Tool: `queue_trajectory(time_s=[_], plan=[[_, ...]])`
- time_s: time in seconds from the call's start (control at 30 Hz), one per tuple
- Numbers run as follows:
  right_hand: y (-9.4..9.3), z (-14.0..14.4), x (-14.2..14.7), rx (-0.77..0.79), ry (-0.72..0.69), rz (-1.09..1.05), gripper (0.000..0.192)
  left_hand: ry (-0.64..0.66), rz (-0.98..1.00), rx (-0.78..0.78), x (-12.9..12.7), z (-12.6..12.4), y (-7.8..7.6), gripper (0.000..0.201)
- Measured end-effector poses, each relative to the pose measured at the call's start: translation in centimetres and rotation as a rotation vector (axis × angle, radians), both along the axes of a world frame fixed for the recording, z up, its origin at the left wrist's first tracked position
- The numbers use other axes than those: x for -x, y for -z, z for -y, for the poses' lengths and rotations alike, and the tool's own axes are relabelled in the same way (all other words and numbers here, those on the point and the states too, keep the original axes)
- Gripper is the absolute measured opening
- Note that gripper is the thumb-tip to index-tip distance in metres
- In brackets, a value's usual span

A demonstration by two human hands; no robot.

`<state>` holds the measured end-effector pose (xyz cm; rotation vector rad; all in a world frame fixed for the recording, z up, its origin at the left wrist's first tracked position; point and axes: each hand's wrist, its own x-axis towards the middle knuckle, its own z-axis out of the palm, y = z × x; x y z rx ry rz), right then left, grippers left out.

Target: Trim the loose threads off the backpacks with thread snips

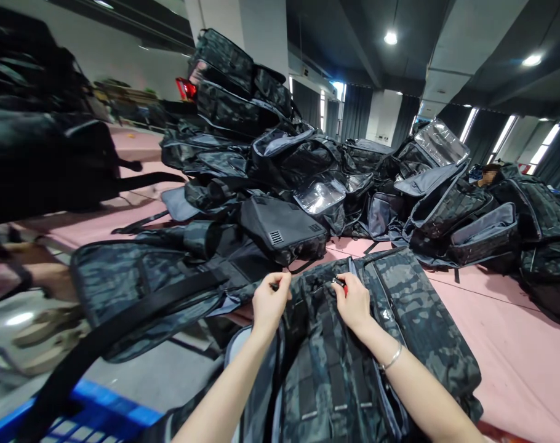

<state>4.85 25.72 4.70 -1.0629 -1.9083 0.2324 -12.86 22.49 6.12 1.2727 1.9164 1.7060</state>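
Observation:
A dark camouflage backpack (326, 363) lies in front of me with its zips partly undone and grey lining showing. At its upper left edge my left hand (269, 303) is closed in a pinch. A dark bit shows between those fingers, too small to name. My right hand (355, 303), with a bracelet at the wrist, is closed around small red-handled snips (344, 287). Their metal tip points left over the top of the backpack, and the palm hides most of them. Left of my hands, a padded camouflage panel (136, 283) with a wide black strap (123, 317) spreads out.
Across the pink-covered table (515, 351) more camouflage backpacks (298, 157) are heaped, several gaping. A black bag (280, 227) lies just beyond my hands. At lower left is a blue plastic crate (109, 403). A person (488, 175) is partly visible behind the heap at right.

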Motion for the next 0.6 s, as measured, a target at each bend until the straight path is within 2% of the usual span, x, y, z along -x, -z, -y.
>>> queue_trajectory(time_s=[0.1,0.17,0.23,0.3,0.4,0.5,0.6], plan=[[0.6,-0.6,0.0,0.030,0.006,-0.004,0.016,-0.043,-0.010,-0.142,0.1,-0.2,-0.9,0.038],[0.8,-0.8,0.1,0.040,0.023,0.025,0.016,-0.046,-0.044,-0.177,-0.1,0.0,-0.8,0.038],[0.9,-0.9,0.2,0.039,0.046,0.068,0.015,0.021,-0.105,-0.143,-0.5,0.3,0.0,0.035],[0.8,-0.8,0.2,0.033,0.072,0.147,0.015,0.142,-0.184,-0.071,-0.9,0.3,1.3,0.030],[0.6,-0.5,0.4,0.039,0.121,0.370,0.013,0.259,-0.315,0.032,-1.3,-0.5,3.4,0.023],[0.3,-0.3,0.6,0.055,0.148,0.531,0.010,0.235,-0.429,0.108,-1.2,-1.6,4.6,0.023],[0.2,-0.4,0.7,0.063,0.162,0.547,0.006,0.192,-0.512,0.142,-1.1,-2.4,4.7,0.038]])
